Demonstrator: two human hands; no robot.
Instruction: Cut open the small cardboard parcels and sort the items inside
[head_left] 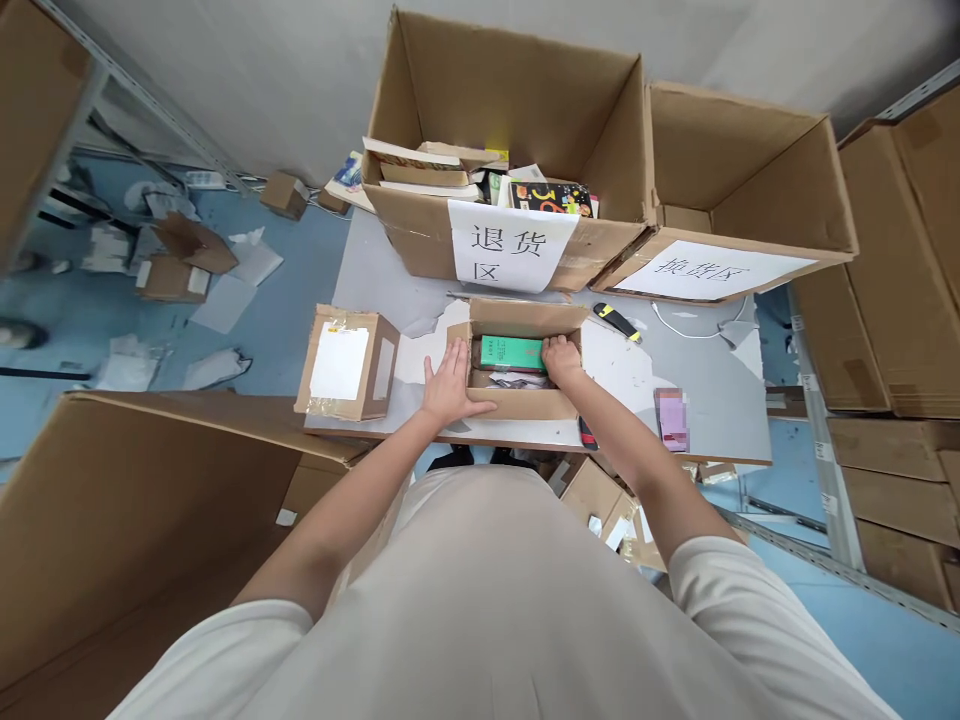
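Note:
A small open cardboard carton (525,404) lies near the front edge of the table, flaps spread. Inside is a green box (506,353) with dark lettering, and some crumpled grey-white material (517,381) shows beside it. My right hand (562,358) has its fingers curled round the green box's right end, at the carton's right wall. With fingers spread, my left hand (448,388) rests flat on the carton's left flap and front corner. To its left stands a taped carton (337,365) bearing a white label.
Two large open boxes with paper signs stand at the back; books (551,197) fill part of the left box (517,75). A black-yellow utility knife (616,322), a white cable (686,334), a purple packet (673,420) and a red-black tool (587,433) lie rightward. Shelving flanks both sides.

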